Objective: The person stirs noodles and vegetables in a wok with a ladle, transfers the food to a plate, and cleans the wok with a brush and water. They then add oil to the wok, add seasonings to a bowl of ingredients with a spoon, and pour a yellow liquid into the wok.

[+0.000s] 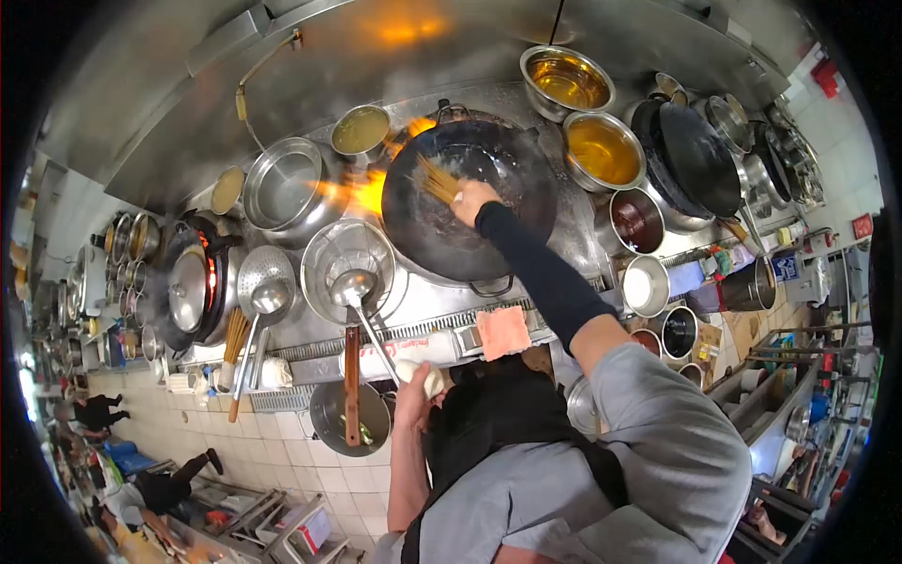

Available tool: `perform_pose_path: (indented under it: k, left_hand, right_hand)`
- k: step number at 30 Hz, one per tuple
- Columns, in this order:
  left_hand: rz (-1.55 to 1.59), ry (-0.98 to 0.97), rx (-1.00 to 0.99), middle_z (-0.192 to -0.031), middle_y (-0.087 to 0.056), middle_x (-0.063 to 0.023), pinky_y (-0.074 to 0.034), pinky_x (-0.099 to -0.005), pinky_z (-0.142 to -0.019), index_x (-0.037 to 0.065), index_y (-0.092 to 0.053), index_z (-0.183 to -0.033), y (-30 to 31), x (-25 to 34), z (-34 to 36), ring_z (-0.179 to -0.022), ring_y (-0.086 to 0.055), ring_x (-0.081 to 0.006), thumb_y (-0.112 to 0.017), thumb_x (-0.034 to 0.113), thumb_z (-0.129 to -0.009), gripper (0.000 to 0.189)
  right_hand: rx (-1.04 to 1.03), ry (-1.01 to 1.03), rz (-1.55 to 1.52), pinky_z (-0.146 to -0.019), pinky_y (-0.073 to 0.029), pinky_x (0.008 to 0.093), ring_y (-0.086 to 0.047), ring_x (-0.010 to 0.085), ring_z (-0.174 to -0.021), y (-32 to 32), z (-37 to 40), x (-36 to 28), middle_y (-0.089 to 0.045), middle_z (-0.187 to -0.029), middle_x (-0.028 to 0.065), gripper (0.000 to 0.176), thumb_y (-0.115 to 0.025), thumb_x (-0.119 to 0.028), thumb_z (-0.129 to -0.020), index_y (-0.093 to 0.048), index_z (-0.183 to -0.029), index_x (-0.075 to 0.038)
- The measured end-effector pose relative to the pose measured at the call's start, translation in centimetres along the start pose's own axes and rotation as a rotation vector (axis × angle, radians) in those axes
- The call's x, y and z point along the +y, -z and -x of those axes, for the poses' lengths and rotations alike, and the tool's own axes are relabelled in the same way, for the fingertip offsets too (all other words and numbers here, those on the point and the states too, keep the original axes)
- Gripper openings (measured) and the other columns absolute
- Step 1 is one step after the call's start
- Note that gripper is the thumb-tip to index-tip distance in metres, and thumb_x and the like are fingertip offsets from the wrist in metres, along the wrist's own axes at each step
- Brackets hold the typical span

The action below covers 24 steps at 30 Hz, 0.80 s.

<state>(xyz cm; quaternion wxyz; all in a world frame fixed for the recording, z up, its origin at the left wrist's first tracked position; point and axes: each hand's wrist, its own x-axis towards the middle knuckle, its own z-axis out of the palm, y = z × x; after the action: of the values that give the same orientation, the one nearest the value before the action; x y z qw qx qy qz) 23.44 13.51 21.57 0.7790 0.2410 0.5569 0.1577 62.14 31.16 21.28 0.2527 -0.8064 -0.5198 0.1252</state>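
Note:
My right hand (473,201) is closed round a bamboo wok brush (438,180), its bristles down inside a large black wok (512,221). Water glistens in the wok's bottom, and flames (368,192) flare past its left rim. Low in front of my body, my left hand (411,399) grips a bunched white cloth (425,378). The handle end of a steel ladle (354,284) meets this cloth. The ladle's bowl lies in a round wire strainer (324,246), whose wooden handle (352,385) points toward me over a dark pot (326,423).
Two steel bowls of yellow oil (603,150) stand right of the wok, with a pot of dark red sauce (637,222) nearer. A perforated skimmer (266,273) and a water-filled pan (282,183) are left. A pink cloth (503,332) hangs over the front edge.

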Motion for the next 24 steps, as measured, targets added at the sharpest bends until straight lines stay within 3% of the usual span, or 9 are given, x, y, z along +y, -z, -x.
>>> perform_pose_path:
  k: [6, 10, 12, 14, 17, 18, 20, 22, 24]
  left_hand:
    - [0.026, -0.068, 0.006, -0.086, -0.069, -0.009, -0.055, -0.029, -0.053, 0.002, -0.058, -0.118, -4.2, 0.3, -0.1, -0.067, -0.07, -0.0197, -0.065, 0.037, -0.103, 0.039]
    - [-0.009, -0.083, 0.035, -0.087, -0.068, -0.0091, -0.056, -0.029, -0.054, 0.001, -0.06, -0.117, -6.4, 0.0, 0.2, -0.068, -0.07, -0.0196, -0.066, 0.036, -0.102, 0.039]
    - [-0.016, -0.028, -0.006, -0.094, -0.069, -0.0071, -0.056, -0.032, -0.056, 0.006, -0.058, -0.123, -7.1, -1.0, -1.0, -0.071, -0.069, -0.0209, -0.066, 0.036, -0.102, 0.038]
    - [0.001, 0.003, 0.013, -0.094, -0.069, -0.0069, -0.056, -0.032, -0.057, 0.006, -0.059, -0.122, -8.6, -1.3, -1.0, -0.071, -0.069, -0.0207, -0.066, 0.037, -0.102, 0.037]
    - [0.079, -0.028, -0.001, -0.093, -0.07, -0.0088, -0.056, -0.0323, -0.058, 0.005, -0.061, -0.121, -10.0, -1.8, -1.6, -0.071, -0.069, -0.0211, -0.067, 0.036, -0.101, 0.037]
    - [0.102, -0.04, -0.002, -0.092, -0.071, -0.0098, -0.056, -0.0322, -0.059, 0.004, -0.061, -0.121, -10.4, -1.9, -1.9, -0.07, -0.07, -0.0212, -0.068, 0.036, -0.101, 0.038]
    - [0.13, -0.057, 0.007, -0.093, -0.071, -0.0084, -0.056, -0.0325, -0.061, 0.005, -0.061, -0.121, -11.6, -1.4, -1.9, -0.072, -0.07, -0.0206, -0.067, 0.039, -0.102, 0.04]
    - [0.15, -0.056, -0.041, -0.093, -0.071, -0.0076, -0.056, -0.0324, -0.062, 0.005, -0.062, -0.121, -12.3, -1.2, -2.7, -0.072, -0.069, -0.0202, -0.066, 0.041, -0.102, 0.04]
    - [0.176, -0.072, -0.031, -0.092, -0.071, -0.0062, -0.054, -0.0313, -0.061, 0.007, -0.063, -0.119, -13.5, -1.1, -3.9, -0.073, -0.069, -0.0196, -0.057, 0.051, -0.105, 0.046]
  right_hand:
    - [-0.308, -0.007, -0.027, -0.085, -0.056, 0.057, -0.071, 0.0488, -0.092, 2.2, 14.2, -1.2, -0.072, -0.093, 0.03, 0.028, -0.06, -0.022, -0.092, -0.068, -0.111, -0.003]
    - [-0.116, 0.101, -0.257, -0.083, -0.057, 0.0535, -0.07, 0.0469, -0.095, -0.1, 4.1, 2.7, -0.072, -0.098, 0.0274, 0.032, -0.07, -0.028, -0.089, -0.068, -0.111, -0.005]
    - [0.171, -0.136, -0.424, -0.081, -0.056, 0.0533, -0.069, 0.0474, -0.094, -3.5, -0.2, 2.4, -0.072, -0.097, 0.0267, 0.033, -0.073, -0.03, -0.088, -0.066, -0.108, -0.005]
    - [0.129, -0.071, -0.442, -0.078, -0.056, 0.0543, -0.068, 0.049, -0.093, -3.6, 3.2, 0.2, -0.071, -0.094, 0.0273, 0.032, -0.073, -0.03, -0.088, -0.065, -0.106, -0.006]
    - [-0.166, 0.118, -0.531, -0.081, -0.055, 0.0551, -0.069, 0.0487, -0.095, -1.7, 11.4, 0.5, -0.071, -0.097, 0.0267, 0.029, -0.074, -0.027, -0.087, -0.065, -0.109, -0.01]
    - [-0.127, 0.172, -0.49, -0.079, -0.056, 0.0541, -0.07, 0.0478, -0.093, 0.1, 13.6, 0.2, -0.072, -0.094, 0.025, 0.027, -0.073, -0.025, -0.086, -0.066, -0.107, -0.01]
    - [-0.216, 0.236, -0.488, -0.078, -0.056, 0.0528, -0.07, 0.0476, -0.093, 1.0, 10.7, 1.5, -0.072, -0.093, 0.0245, 0.025, -0.071, -0.022, -0.084, -0.067, -0.105, -0.008]
    - [-0.159, 0.106, -0.399, -0.08, -0.056, 0.0519, -0.07, 0.0458, -0.095, -2.0, 2.7, 3.7, -0.072, -0.096, 0.0249, 0.029, -0.073, -0.025, -0.084, -0.066, -0.104, -0.005]
    - [0.16, -0.157, -0.526, -0.085, -0.057, 0.0472, -0.071, 0.0439, -0.099, -3.6, -0.1, 3.5, -0.073, -0.106, 0.0244, 0.04, -0.078, -0.027, -0.086, -0.069, -0.119, -0.005]
